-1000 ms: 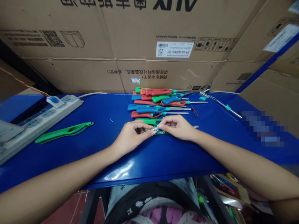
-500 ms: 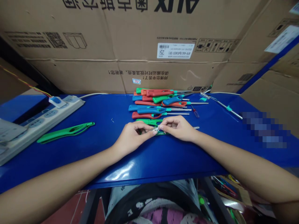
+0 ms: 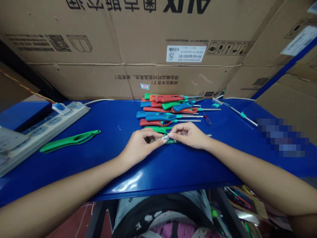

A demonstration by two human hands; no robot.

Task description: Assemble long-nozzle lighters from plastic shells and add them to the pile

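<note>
My left hand and my right hand meet near the middle of the blue table. Between their pinched fingertips is a small clear, shiny part, whose exact kind is too small to make out. Right beneath the fingers lies a green long-nosed lighter, largely covered by both hands. The tip of a metal tube shows beyond my right hand. A loose green handle shell rests off to the left, with tiny screws between it and my left hand.
Several red, blue, orange and green lighters are piled behind my hands. A small screwdriver and a metal tube with wire lie right of them. A white power strip runs along the left. Cardboard walls the back.
Almost nothing differs. Both hands keep their pinch on the small clear part, with only a slight shift of the fingers and the view.
</note>
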